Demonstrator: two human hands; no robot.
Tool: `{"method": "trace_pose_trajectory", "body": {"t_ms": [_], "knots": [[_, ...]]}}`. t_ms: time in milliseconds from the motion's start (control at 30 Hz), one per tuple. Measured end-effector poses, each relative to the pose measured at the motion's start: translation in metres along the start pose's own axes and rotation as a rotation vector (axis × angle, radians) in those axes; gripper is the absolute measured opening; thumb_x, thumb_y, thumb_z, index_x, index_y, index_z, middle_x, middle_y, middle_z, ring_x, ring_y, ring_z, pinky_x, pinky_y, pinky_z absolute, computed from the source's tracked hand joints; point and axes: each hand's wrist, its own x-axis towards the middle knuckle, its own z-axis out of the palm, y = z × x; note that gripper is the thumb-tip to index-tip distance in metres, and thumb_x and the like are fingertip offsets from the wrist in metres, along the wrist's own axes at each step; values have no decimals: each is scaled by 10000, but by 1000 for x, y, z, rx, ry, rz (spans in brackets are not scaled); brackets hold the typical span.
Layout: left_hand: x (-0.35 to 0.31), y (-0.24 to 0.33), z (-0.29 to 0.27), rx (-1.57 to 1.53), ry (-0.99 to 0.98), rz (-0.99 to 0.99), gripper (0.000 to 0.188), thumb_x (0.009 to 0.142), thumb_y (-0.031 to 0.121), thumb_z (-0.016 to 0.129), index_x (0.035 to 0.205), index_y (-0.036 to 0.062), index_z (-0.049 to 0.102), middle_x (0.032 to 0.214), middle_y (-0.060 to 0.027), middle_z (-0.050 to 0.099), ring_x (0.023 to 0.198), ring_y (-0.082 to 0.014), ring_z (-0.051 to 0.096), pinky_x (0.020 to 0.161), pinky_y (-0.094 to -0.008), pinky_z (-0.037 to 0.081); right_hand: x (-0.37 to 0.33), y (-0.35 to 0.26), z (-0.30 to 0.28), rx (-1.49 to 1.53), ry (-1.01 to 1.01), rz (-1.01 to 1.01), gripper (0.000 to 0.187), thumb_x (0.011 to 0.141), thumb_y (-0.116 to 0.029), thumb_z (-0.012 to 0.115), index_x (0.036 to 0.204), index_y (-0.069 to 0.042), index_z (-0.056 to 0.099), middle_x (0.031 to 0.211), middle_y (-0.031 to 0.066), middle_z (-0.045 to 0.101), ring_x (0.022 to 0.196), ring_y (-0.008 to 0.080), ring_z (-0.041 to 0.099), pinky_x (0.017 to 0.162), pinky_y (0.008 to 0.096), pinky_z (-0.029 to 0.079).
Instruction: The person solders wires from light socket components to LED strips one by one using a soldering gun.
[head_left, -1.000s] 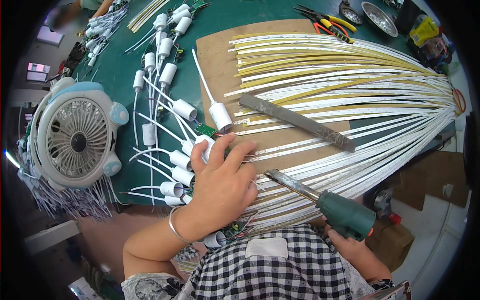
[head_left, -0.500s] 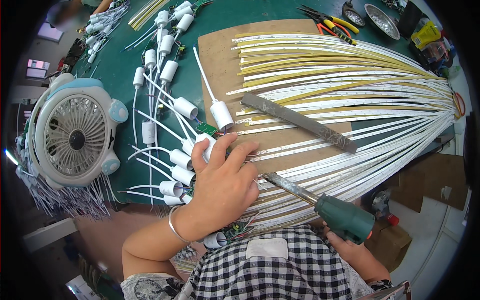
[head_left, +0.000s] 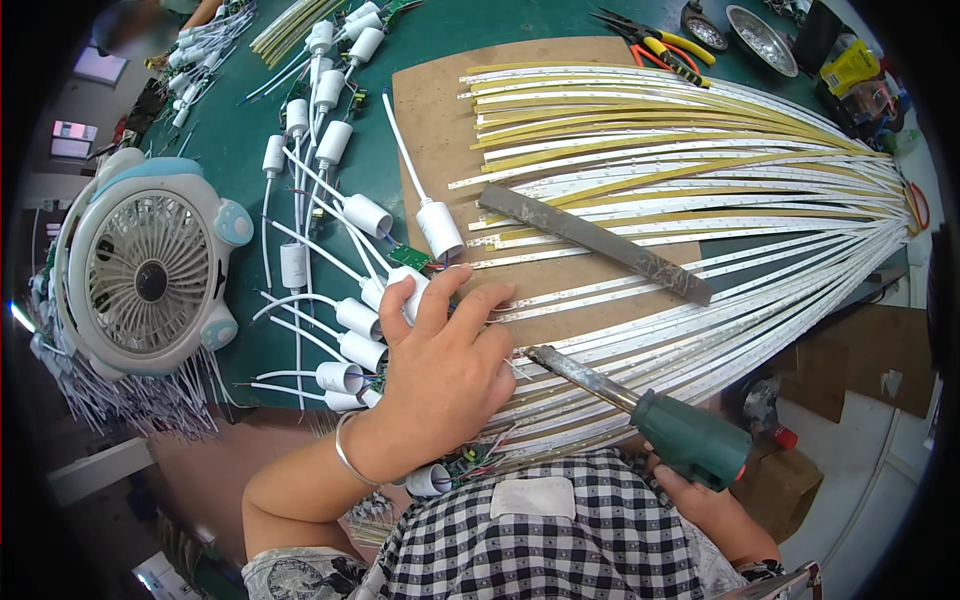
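My left hand (head_left: 445, 365) rests palm down over the near left ends of the white LED strips (head_left: 600, 370). Its fingers are bent, and a thin wire (head_left: 517, 369) pokes out beside the pinching fingertips, which are partly hidden. My right hand (head_left: 700, 498), low on the right, grips the green handle of a soldering iron (head_left: 690, 438). The iron's dark tip (head_left: 535, 353) touches or hovers just above a strip end next to the wire; I cannot tell which. White lamp caps (head_left: 360, 317) with cables and a small green circuit board (head_left: 409, 258) lie around my left hand.
A flat grey metal bar (head_left: 595, 243) lies across the strips on a brown board (head_left: 430, 100). At left stands a white and blue fan (head_left: 150, 265). Pliers (head_left: 660, 45) and a metal dish (head_left: 762, 42) are at the back right. Part of another person (head_left: 140, 30) shows far left.
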Motion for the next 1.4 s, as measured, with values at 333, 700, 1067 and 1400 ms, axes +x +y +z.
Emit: {"method": "trace_pose_trajectory", "body": {"t_ms": [333,700,1067,1400], "knots": [[0,0,1,-5,-1,-3,115,615,104,670,684,135,583,1142,-7,587,1183,-289,428,1003,-509,167,3,-6,0,-22,0,69,271,768,-54,648,1033,3,644,1005,162,647,898,320,625,780,386,498],[0,0,1,-8,-9,-4,111,628,112,679,688,137,590,1149,-8,582,1182,-290,428,1001,-509,167,6,-9,1,52,45,85,264,762,-38,637,1021,12,648,1011,165,649,894,318,627,774,380,500],[1,0,1,13,-7,12,89,640,153,667,702,115,615,1140,-14,576,1179,-273,432,988,-544,194,-1,2,-1,169,3,72,451,888,-209,568,1258,25,458,872,102,609,777,185,585,755,307,465],[1,1,1,12,-8,10,110,624,106,669,690,136,587,1139,-6,586,1179,-288,433,1006,-513,171,0,5,2,314,58,36,526,879,-216,591,1286,68,415,936,131,588,711,200,582,698,307,476]]}}
